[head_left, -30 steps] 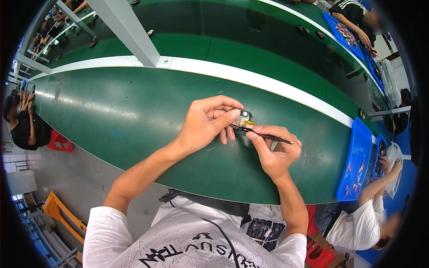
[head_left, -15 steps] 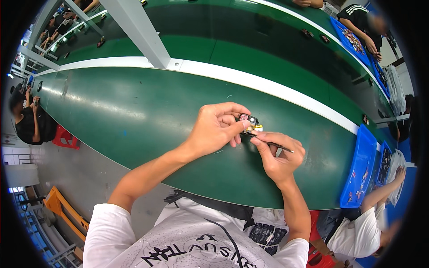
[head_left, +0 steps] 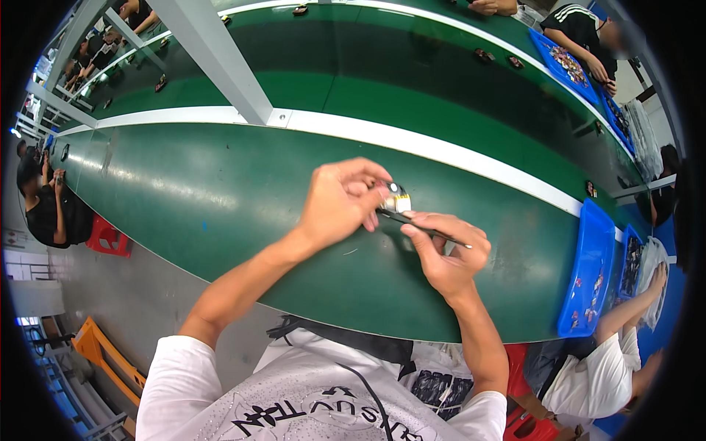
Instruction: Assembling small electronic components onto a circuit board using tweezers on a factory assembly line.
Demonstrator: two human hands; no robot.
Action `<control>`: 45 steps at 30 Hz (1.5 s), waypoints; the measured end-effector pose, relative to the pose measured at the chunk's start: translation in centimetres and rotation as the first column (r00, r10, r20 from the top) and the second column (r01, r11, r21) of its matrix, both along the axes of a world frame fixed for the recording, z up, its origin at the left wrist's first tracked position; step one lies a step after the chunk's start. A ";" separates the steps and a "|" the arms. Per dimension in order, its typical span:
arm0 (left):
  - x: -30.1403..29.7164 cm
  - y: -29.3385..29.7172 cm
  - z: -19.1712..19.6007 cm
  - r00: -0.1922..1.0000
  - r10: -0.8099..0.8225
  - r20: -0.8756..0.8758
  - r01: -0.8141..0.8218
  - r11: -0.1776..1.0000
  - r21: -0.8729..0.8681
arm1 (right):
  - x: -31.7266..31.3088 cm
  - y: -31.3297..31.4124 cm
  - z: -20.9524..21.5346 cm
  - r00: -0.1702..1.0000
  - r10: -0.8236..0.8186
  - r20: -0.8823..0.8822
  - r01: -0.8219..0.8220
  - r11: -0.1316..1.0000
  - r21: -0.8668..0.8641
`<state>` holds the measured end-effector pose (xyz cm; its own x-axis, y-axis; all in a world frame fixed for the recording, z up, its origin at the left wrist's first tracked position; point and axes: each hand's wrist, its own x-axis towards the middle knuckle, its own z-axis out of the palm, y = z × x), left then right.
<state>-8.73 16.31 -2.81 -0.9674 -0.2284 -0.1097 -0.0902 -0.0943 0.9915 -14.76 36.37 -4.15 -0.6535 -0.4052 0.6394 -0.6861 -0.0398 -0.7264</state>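
Above the green bench (head_left: 220, 191), my left hand (head_left: 331, 202) is closed on a small electronic device (head_left: 398, 189) with a dark casing and a white and yellow part. Its fingers cover much of it, so its exact kind is unclear. My right hand (head_left: 457, 257) pinches a slim black stick-shaped tool (head_left: 396, 216), slanting down to the right. The tool's far end reaches the lower side of the device, beside my left fingertips; whether it touches is too small to tell. Its pale-tipped near end sticks out past my right hand's fingers.
A blue tray (head_left: 585, 279) with small parts stands at the bench's right end, near a person in white (head_left: 588, 367). Beyond a white rail (head_left: 412, 149) with a grey post (head_left: 220, 66), a green conveyor belt (head_left: 309, 84) carries small devices. Another person (head_left: 48, 206) sits far left.
Both hands, with the device and the black tool, have shifted slightly left and the device appears tilted differently. The whole view has turned a little too.
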 end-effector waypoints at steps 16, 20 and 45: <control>-12.2 -15.8 -1.5 0.884 0.097 -0.457 -0.439 -0.159 -0.884 | -0.8 0.1 0.0 0.987 -0.159 0.002 0.159 0.987 0.003; -5.0 -9.1 3.5 0.975 -0.113 0.193 0.220 0.642 -0.734 | -0.7 0.6 -0.3 0.987 -0.162 0.024 0.162 0.987 0.010; -1.3 -4.8 3.9 0.883 -0.196 0.426 0.393 0.805 -0.443 | -0.6 0.4 0.2 0.976 -0.214 0.038 0.216 0.975 -0.050</control>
